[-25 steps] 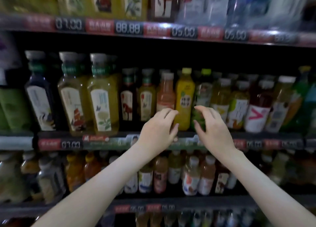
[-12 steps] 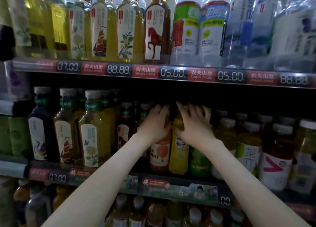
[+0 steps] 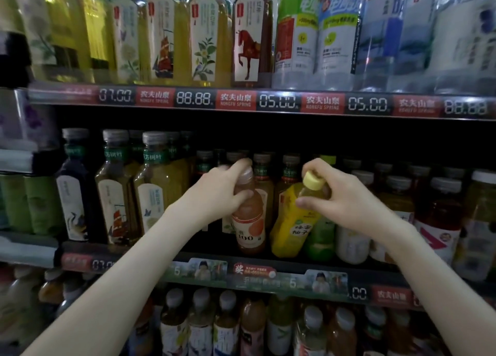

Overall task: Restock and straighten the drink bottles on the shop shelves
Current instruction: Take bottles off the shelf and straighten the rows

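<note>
In a dim shop aisle, the left hand [image 3: 217, 192] grips an orange bottle [image 3: 248, 221] and the right hand [image 3: 349, 202] a tilted yellow bottle [image 3: 292, 221] on the crowded middle shelf [image 3: 268, 275].

The orange bottle [image 3: 249, 221] has a pale cap and a label with "100" on it. It stands near the front of the middle shelf [image 3: 268, 275], leaning a little, with a hand gripping its neck. Right beside it, the yellow bottle [image 3: 292, 221] has a yellow cap. It tips to the right, held at its top by the other hand.
</note>
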The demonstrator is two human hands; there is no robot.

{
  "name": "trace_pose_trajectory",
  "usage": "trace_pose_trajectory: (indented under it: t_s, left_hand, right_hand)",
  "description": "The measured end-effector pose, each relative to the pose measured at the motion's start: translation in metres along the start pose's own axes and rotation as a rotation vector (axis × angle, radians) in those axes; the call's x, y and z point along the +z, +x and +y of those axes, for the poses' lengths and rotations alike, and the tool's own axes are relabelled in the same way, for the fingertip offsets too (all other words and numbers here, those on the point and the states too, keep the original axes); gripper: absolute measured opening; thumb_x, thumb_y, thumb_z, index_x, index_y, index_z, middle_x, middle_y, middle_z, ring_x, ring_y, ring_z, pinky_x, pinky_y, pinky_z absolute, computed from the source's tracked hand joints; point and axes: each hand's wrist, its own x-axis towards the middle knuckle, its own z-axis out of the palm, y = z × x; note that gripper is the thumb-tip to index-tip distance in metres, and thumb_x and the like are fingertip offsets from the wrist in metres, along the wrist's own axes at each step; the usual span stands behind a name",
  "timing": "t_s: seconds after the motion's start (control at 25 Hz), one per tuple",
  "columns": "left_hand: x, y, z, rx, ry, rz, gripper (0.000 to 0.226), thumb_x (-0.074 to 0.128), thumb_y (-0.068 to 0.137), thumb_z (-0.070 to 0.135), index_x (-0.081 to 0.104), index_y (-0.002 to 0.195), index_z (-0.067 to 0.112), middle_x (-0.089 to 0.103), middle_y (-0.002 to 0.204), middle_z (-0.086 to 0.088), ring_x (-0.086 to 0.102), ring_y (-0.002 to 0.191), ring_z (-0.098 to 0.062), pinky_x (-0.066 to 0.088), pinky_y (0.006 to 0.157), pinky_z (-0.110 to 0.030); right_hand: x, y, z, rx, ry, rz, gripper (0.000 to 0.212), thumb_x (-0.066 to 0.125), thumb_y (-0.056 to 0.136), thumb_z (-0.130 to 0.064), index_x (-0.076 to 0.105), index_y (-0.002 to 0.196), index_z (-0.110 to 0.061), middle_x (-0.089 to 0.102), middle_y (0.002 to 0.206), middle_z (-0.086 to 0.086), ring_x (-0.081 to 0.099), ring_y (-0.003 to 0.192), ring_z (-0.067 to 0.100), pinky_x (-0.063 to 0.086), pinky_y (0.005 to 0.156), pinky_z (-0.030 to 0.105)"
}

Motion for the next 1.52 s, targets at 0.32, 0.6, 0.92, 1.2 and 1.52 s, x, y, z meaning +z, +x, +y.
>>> trace_pose_trajectory:
  t_s: [0.32,0.6,0.92,1.2,1.52]
  left_hand:
    - [-0.034,-0.049,0.01,0.28,-0.027,0.338,0.053,0.063,0.089,0.029,0.046,0.132,0.003,0.06,0.094,-0.015,0.061,0.069,-0.028,0.045,0.056,-0.026]
    - [-0.054,-0.137,0.039,0.341,-0.263,0.25,0.059,0.05,0.089,0.046,0.043,0.134,0.009,0.062,0.103,-0.01,0.059,0.074,-0.022,0.053,0.061,-0.031]
    - [0.072,-0.244,0.117,0.253,-0.292,-0.506,0.054,0.058,0.089,0.047,0.038,0.133,0.025,0.061,0.099,0.001,0.058,0.094,-0.021,0.037,0.063,-0.028]
    - [0.243,-0.348,0.188,0.026,-0.289,-0.919,0.041,0.056,0.087,0.037,0.042,0.124,0.027,0.062,0.105,-0.003,0.057,0.101,-0.029,0.044,0.07,-0.035]
    - [0.502,-0.559,0.221,-0.203,-0.237,-1.196,0.051,0.049,0.091,0.033,0.035,0.139,0.025,0.051,0.125,-0.007,0.047,0.119,-0.029,0.042,0.082,-0.034]
  right_hand:
    - [0.005,-0.045,-0.038,0.095,0.184,0.312,0.025,0.073,0.082,-0.017,0.054,0.098,-0.021,0.05,0.072,-0.001,0.055,0.061,0.015,0.055,0.05,0.03]
    - [-0.007,-0.132,-0.086,0.284,0.098,0.253,0.024,0.072,0.083,-0.021,0.054,0.098,-0.022,0.055,0.074,0.0,0.057,0.056,0.015,0.053,0.048,0.027]
    - [0.059,-0.282,-0.035,0.683,0.048,-0.272,0.023,0.075,0.079,-0.03,0.053,0.088,-0.028,0.062,0.08,-0.01,0.057,0.065,0.003,0.042,0.053,0.015]
    - [0.138,-0.439,0.078,0.994,0.123,-0.559,0.023,0.07,0.073,-0.026,0.052,0.087,-0.026,0.065,0.083,-0.001,0.062,0.078,0.019,0.049,0.066,0.031]
    - [0.363,-0.672,0.186,1.253,0.228,-0.669,0.03,0.069,0.08,-0.012,0.041,0.089,-0.021,0.058,0.082,0.003,0.058,0.077,0.023,0.03,0.06,0.028]
